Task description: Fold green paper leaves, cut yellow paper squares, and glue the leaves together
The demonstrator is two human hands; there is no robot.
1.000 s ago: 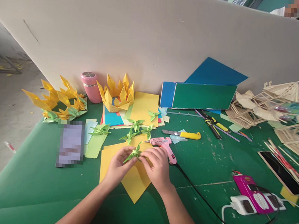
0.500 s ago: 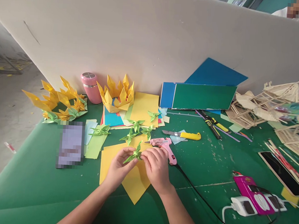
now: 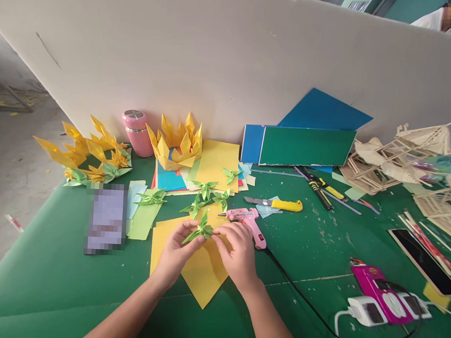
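A green folded-paper flower is held between my two hands, above yellow paper sheets. My left hand is closed on its left side, thumb in front. The fingertips of my right hand pinch its right petal. Just beyond lie several more green paper flowers, with another flower on green paper to the left. A pink hot glue gun rests right behind my right hand, its nozzle pointing left. Behind it is a yellow utility knife with its blade out.
Two yellow paper crowns and a pink flask stand at the back left. Pliers and stick models are at the right. The glue gun's black cord runs toward a magenta power strip.
The green paper flower has tilted and shifted slightly left in my fingers, showing more of its petals. My right fingers have spread a little along its edge.
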